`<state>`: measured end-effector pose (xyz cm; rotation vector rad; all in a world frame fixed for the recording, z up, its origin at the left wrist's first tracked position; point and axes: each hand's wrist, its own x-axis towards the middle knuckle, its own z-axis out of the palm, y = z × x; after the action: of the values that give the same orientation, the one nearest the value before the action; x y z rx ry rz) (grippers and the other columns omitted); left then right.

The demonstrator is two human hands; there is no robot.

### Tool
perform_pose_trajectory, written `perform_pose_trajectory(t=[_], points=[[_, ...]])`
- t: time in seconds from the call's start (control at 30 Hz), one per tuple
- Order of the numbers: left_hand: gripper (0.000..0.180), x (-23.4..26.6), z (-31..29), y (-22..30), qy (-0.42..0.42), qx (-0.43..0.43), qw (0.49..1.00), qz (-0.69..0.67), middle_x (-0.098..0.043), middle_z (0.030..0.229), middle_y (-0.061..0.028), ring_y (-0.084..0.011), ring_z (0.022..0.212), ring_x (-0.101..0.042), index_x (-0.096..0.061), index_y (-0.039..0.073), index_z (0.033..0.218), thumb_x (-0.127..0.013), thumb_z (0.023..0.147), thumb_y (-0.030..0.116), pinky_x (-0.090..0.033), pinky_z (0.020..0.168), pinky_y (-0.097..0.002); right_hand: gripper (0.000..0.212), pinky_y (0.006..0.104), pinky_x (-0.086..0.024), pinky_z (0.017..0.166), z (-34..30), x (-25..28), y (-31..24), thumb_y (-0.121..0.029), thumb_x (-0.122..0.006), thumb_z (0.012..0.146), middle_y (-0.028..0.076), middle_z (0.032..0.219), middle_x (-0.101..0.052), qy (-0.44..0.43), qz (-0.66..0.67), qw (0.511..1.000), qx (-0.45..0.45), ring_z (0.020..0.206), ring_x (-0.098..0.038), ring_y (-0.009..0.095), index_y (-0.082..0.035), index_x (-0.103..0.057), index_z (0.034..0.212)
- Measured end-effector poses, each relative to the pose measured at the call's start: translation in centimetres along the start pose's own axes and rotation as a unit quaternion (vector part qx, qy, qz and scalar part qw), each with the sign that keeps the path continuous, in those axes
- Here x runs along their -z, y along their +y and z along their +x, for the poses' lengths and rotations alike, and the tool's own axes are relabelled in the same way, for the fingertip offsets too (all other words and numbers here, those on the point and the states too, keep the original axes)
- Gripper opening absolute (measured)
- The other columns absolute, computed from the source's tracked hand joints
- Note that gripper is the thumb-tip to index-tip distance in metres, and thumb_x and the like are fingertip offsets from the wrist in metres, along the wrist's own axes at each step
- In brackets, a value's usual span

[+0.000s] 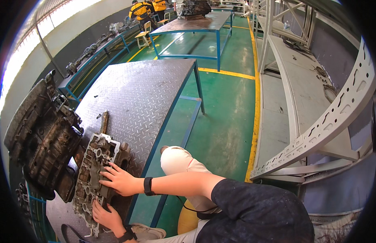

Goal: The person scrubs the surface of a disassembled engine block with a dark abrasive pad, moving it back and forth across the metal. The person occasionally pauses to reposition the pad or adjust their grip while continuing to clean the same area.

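A grimy metal cylinder head lies lengthwise near the edge of the tread-plate table. My right hand rests on its middle, fingers spread and flat over the metal. Closer to its near end, my left hand touches the side facing me, with fingers extended and thumb apart. Neither hand is wrapped around anything. Beyond the cylinder head stands a large, dirty engine assembly. A wooden strip sticks out past the far end of the cylinder head. What lies under my palms is hidden.
Small dark bits lie on the tabletop. A black belt-like loop is at the near end. On my right runs a pale metal rack. Farther off are another blue-legged table, a stool and people in yellow-and-black jackets.
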<state>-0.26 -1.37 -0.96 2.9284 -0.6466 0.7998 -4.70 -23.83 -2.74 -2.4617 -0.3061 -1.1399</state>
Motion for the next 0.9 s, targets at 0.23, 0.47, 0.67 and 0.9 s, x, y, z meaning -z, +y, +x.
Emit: perform_pose_trajectory(t=[0.23,0.47,0.67,0.9], points=[[0.059,0.4,-0.1,0.2,0.017,-0.015,1.0,-0.018,-0.057,0.153,-0.0099,-0.0327,0.143,-0.05,-0.055,0.008,0.151,-0.069,0.095,0.018,-0.035,0.12,-0.0498,0.073,0.0641,-0.021,0.13,0.0,-0.1,0.0,-0.027,-0.083,0.081,0.019,0.152,-0.051,0.01,0.013,1.0,-0.003,0.146,-0.043,0.042,-0.012,-0.058,0.148],[0.057,0.2,0.0,0.1,0.022,-0.01,0.999,-0.027,-0.059,0.152,-0.0103,-0.0338,0.141,-0.052,-0.057,0.007,0.149,-0.068,0.094,0.017,-0.036,0.119,-0.0502,0.074,0.064,-0.021,0.13,0.0,-0.1,0.0,-0.028,-0.084,0.08,0.019,0.152,-0.051,-0.002,0.009,1.0,-0.005,0.146,-0.043,0.042,-0.012,-0.058,0.147],[0.056,-0.5,0.0,-0.4,0.048,-0.03,0.998,-0.027,-0.062,0.148,-0.0104,-0.0327,0.14,-0.054,-0.058,0.007,0.148,-0.068,0.094,0.016,-0.038,0.117,-0.0497,0.074,0.0639,-0.021,0.13,-0.1,-0.4,0.0,-0.027,-0.084,0.079,0.019,0.152,-0.051,0.011,0.014,1.0,-0.005,0.145,-0.044,0.042,-0.013,-0.058,0.147],[0.054,-0.4,0.1,-0.4,0.048,-0.024,0.998,-0.044,-0.065,0.145,-0.0117,-0.0344,0.135,-0.057,-0.061,0.007,0.145,-0.068,0.093,0.015,-0.041,0.114,-0.0508,0.074,0.0646,-0.022,0.129,0.1,-0.3,0.0,-0.026,-0.085,0.078,0.019,0.151,-0.052,0.024,0.012,1.0,-0.001,0.144,-0.045,0.042,-0.013,-0.059,0.146]])
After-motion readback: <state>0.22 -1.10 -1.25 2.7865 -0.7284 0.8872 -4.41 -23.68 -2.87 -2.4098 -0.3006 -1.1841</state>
